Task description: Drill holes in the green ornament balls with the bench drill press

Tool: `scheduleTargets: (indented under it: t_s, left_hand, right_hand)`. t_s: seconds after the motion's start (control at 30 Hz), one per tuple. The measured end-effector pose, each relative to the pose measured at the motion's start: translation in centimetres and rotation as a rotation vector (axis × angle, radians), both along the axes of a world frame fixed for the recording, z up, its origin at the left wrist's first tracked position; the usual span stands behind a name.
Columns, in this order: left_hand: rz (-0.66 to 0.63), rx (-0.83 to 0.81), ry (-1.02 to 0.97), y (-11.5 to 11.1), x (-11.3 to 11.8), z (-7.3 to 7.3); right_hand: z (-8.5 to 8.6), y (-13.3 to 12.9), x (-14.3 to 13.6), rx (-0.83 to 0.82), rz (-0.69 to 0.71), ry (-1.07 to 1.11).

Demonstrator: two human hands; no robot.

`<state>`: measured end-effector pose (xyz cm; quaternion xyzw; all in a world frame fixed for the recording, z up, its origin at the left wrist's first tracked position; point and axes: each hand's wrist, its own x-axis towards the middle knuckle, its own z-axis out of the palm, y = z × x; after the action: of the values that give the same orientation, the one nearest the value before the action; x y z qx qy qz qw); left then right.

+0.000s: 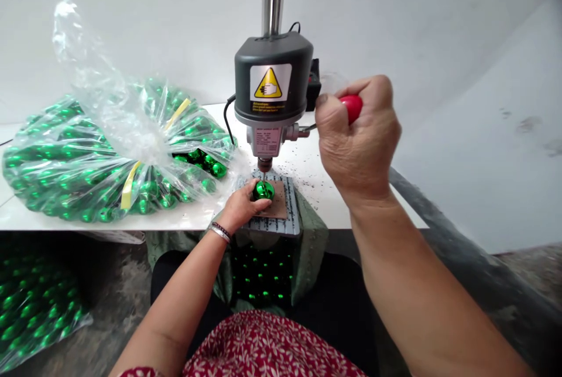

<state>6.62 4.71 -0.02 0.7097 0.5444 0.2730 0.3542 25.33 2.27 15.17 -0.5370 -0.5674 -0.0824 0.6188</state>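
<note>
A shiny green ball [264, 191] rests on a brown pad [279, 207] on the metal base of a drill press [273, 81]. My left hand [242, 204] grips the ball from its left side, thumb in front and fingers behind. The thin drill bit [264, 177] points down at the top of the ball; whether it has entered the ball cannot be made out. My right hand [357, 131] is closed around the red knob [352, 108] of the press lever, to the right of the motor head.
A clear plastic bag [109, 172] full of green balls lies on the white table [329, 213] at left. Another bag [35, 301] of balls stands lower left. More green balls [263, 271] sit below the press, between green cloth. Dark shavings are scattered around the base.
</note>
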Motion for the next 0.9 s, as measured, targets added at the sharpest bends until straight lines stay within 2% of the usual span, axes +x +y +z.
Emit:
scheduleTargets:
  t_s: [0.37, 0.53, 0.9]
  left_hand:
    - [0.014, -0.023, 0.003, -0.3, 0.2, 0.1]
    - [0.007, 0.014, 0.01, -0.3, 0.2, 0.0]
    - [0.025, -0.015, 0.021, -0.4, 0.5, 0.1]
  right_hand:
    - [-2.5, -1.5, -0.3, 0.009, -0.057, -0.005]
    - [-3.4, -1.7, -0.8, 0.08, -0.097, 0.008]
    - [-6.7, -1.5, -1.3, 0.229, -0.164, -0.006]
